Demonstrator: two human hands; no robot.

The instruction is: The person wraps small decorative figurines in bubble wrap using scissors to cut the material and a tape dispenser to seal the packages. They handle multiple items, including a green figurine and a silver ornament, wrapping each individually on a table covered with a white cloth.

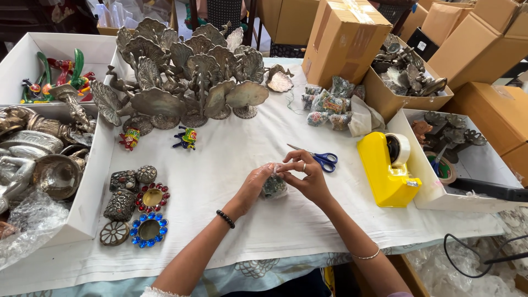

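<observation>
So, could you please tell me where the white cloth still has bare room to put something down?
Bare cloth lies between the jewelled dishes and the left hand, and along the near edge below both hands. A smaller patch sits between the scissors and the wrapped bundles. The metal peacocks crowd the far side.

White-clothed table (231,220) (daylit), cardboard boxes (473,44) stacked behind.

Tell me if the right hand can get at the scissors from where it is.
Probably yes. The scissors lie on bare cloth just beyond the right hand, nothing between them. But both it and the left hand hold a small wrapped bundle.
</observation>
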